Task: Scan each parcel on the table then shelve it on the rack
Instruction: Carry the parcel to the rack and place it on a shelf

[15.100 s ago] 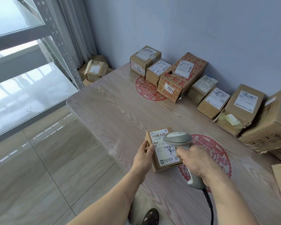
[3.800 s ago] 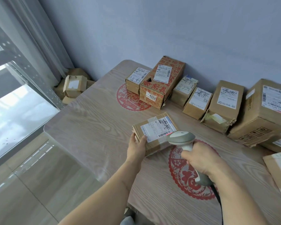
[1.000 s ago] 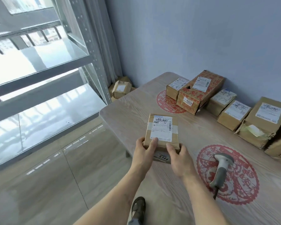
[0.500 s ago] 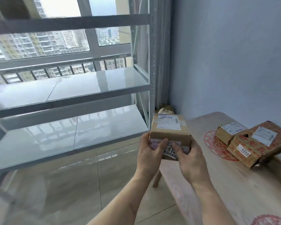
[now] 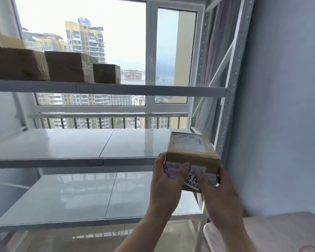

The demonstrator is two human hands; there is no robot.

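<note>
A small brown cardboard parcel [image 5: 191, 157], wrapped in clear tape, carries a white shipping label on top and a sticker with large digits on its near side. The left hand [image 5: 166, 186] grips its near left corner, thumb curled over the front face. The right hand [image 5: 219, 193] clasps its near right side, thumb across the sticker. The parcel is held in the air between both hands, at the right front corner of the grey metal rack's [image 5: 98, 161] middle shelf. Three brown boxes [image 5: 69, 67] sit along the top shelf's left part.
</note>
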